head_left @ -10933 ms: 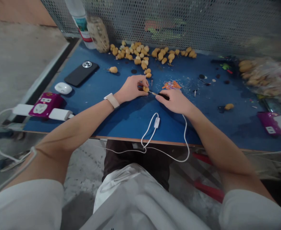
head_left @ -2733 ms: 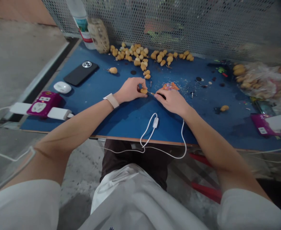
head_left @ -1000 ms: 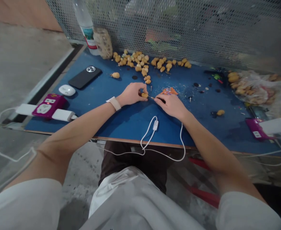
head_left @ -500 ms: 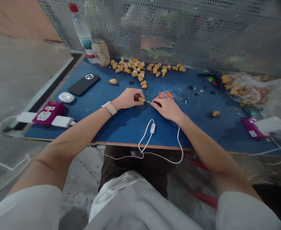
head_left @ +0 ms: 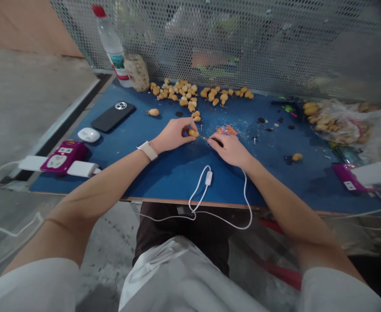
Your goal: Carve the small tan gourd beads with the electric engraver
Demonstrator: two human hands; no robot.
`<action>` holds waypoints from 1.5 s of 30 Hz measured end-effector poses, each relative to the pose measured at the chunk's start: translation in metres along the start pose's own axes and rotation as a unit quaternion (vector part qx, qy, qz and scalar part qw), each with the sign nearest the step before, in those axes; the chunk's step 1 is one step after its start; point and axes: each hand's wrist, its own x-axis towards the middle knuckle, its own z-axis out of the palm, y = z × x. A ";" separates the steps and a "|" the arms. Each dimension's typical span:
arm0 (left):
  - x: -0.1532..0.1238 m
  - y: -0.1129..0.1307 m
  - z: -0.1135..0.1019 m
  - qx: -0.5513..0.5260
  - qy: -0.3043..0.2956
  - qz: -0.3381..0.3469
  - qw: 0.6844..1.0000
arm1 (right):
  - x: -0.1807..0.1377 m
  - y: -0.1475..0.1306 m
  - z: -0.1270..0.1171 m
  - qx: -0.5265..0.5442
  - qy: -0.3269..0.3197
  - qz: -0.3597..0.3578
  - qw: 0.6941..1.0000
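Our blue table (head_left: pixel 164 173) bears orange scraps (head_left: pixel 227 130), with loose gourds (head_left: pixel 184 102) lying behind them, done or not we cannot tell, while left of the scraps our left hand (head_left: pixel 172 135) pinches a small gourd (head_left: pixel 193 133), seemingly unfinished, facing the thin tool (head_left: pixel 203 138) our right hand (head_left: pixel 229 149) grips.

We can't tell if the tool (head_left: pixel 203 138) touches the gourd (head_left: pixel 193 133), tip too small. Right hand (head_left: pixel 231 148) hides most of its handle; left hand (head_left: pixel 173 135) partly covers the gourd. Plastic bag (head_left: pixel 343 121) cut off at right edge.
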 end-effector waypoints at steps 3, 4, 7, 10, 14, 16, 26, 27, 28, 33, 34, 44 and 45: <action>0.000 0.006 0.001 0.041 0.038 0.041 0.998 | -0.001 -0.003 0.001 0.050 0.008 -0.019 0.999; -0.001 0.008 0.001 0.053 0.050 0.050 0.996 | -0.001 -0.005 0.001 0.073 0.008 -0.020 0.997; -0.002 0.015 0.000 0.087 0.078 0.070 0.991 | -0.003 -0.010 0.002 0.171 -0.017 0.010 0.985; -0.004 0.020 -0.002 0.083 0.089 0.081 0.989 | -0.005 -0.014 0.002 0.274 -0.046 0.041 0.960; -0.004 0.023 0.000 0.028 0.091 0.053 0.994 | -0.006 -0.018 0.004 0.334 -0.057 0.030 0.940; -0.004 0.025 0.002 -0.008 0.091 0.036 0.995 | -0.007 -0.019 0.005 0.343 -0.061 0.025 0.937; 0.001 0.039 0.013 -0.140 0.072 0.001 0.988 | -0.009 -0.029 0.008 0.321 -0.056 -0.018 0.945; 0.001 0.040 0.014 -0.150 0.071 -0.012 0.986 | -0.009 -0.030 0.009 0.321 -0.054 -0.020 0.945; 0.001 0.041 0.016 -0.156 0.069 -0.028 0.985 | -0.010 -0.032 0.009 0.320 -0.050 -0.022 0.946; 0.000 0.038 0.022 -0.150 0.058 -0.086 0.983 | -0.011 -0.036 0.009 0.298 -0.023 -0.014 0.954; 0.001 0.037 0.022 -0.149 0.056 -0.086 0.984 | -0.011 -0.035 0.009 0.299 -0.020 -0.018 0.954; 0.005 0.027 0.021 -0.171 0.074 0.017 0.982 | -0.008 -0.026 0.014 0.397 -0.032 0.011 0.917; 0.005 0.027 0.022 -0.181 0.079 0.026 0.980 | -0.008 -0.026 0.016 0.410 -0.028 0.013 0.912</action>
